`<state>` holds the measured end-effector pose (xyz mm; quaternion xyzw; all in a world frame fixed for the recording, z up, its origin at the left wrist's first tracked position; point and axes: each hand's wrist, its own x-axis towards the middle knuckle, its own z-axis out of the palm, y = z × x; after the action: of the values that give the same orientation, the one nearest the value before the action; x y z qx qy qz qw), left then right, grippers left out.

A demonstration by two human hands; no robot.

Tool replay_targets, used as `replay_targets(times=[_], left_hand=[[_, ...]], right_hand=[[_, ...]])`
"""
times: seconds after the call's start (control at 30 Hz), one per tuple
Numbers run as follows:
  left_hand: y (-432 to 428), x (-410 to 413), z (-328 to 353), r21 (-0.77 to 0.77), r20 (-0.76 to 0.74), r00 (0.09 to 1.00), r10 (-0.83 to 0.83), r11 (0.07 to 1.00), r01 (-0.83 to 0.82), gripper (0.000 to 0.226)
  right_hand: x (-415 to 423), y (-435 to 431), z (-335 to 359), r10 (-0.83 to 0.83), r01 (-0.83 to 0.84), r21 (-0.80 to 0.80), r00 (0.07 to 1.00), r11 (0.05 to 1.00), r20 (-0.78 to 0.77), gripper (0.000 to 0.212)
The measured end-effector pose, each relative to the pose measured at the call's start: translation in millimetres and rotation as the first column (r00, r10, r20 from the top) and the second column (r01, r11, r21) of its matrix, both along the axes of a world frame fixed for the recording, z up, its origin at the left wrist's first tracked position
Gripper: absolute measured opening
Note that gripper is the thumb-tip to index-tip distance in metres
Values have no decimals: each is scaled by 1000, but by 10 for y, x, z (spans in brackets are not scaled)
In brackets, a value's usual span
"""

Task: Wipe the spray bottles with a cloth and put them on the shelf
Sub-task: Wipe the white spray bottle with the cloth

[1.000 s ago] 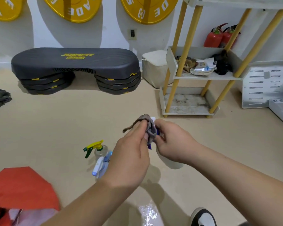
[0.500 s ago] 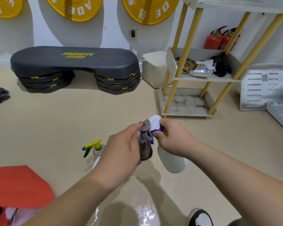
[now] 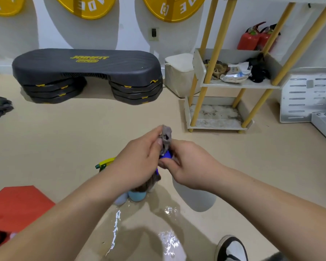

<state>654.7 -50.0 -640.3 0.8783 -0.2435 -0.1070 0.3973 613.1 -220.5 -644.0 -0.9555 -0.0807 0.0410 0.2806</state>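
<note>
Spray bottle [image 3: 198, 199], white with a blue head [image 3: 167, 155], is held in the air between both hands, its neck inside the curled fingers [image 3: 165, 163] of the right hand [image 3: 192, 166] and its round body hanging below that palm, tilted over the floor [image 3: 64, 144]. The left hand [image 3: 137, 166] pinches a grey cloth [image 3: 166, 135] between thumb and fingertips, pressing it onto the top of the blue head, so the cloth bunches up just above both sets of fingers; a darker fold of it hangs beneath the left palm. The two hands meet at the bottle's head, fingertips almost touching. Behind and under the left fingers more bottles lie on the floor: a yellow-green trigger [image 3: 105, 162] pokes out past the knuckles, and a pale blue bottle base [image 3: 137, 195] shows below the wrist. Beyond the fingertips, well apart, stands the shelf [image 3: 239, 85] with yellow legs, with rags and a packet on its middle tier. Nearer than the wrists, wet patches [image 3: 169, 240] shine on the floor beside a shoe [image 3: 231, 249].
</note>
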Motion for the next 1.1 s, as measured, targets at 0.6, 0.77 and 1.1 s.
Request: replay_targets(times=[0.6,0.77,1.1], left_hand=[[-39,-50,18,-63,-118,988,101,992,-109,36],[-119,-69,-34,-305,-594,798,102,889,-341,38],[-133,-8,-56,-89,-30,990,141,986,-143,29]], right_hand=[[-19,-59,-6,0,-1,-7,998,1000,-63,11],[4,-76,-53,-37,32,-75,997,997,-68,24],[74,-40,-43,-63,65,38,997,997,-49,9]])
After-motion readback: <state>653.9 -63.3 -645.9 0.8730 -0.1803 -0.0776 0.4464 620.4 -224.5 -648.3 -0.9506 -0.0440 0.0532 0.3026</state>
